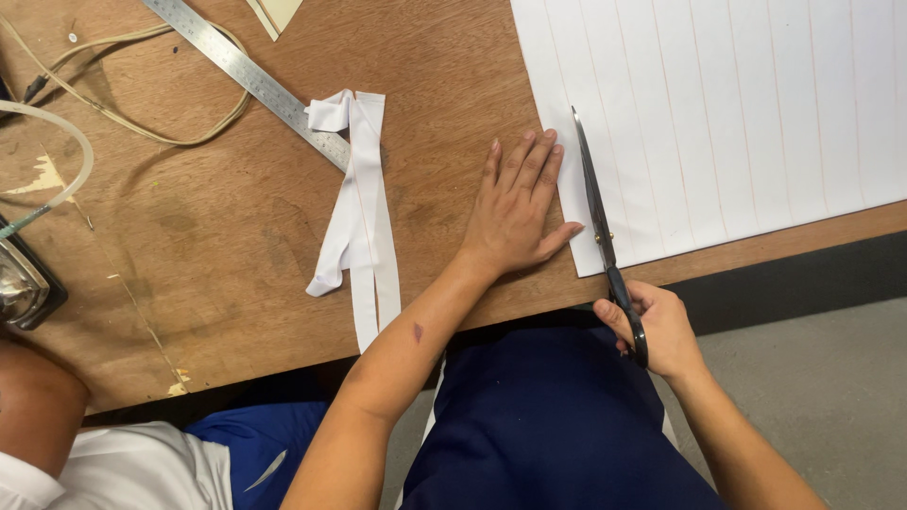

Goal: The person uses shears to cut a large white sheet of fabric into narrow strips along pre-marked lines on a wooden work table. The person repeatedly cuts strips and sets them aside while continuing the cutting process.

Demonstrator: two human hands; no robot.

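Head view: worn brown wooden bench [217, 236], grey floor [812, 378] below. White ruled fabric sheet [737, 113] at bench's right edge. Left hand [515, 212] flat, fingers spread, pressing sheet's left margin. Right hand [661, 331] clamped on black scissors [600, 227], blades along line in sheet. White cut strips [359, 217] and steel ruler [250, 80] lie left.

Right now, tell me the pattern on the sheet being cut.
White sheet with thin, pale lengthwise lines; the head view shows it.

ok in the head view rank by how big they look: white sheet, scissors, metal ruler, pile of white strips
1. white sheet, by far
2. pile of white strips
3. scissors and metal ruler: similar visible length, and the ruler runs out of frame, so unranked
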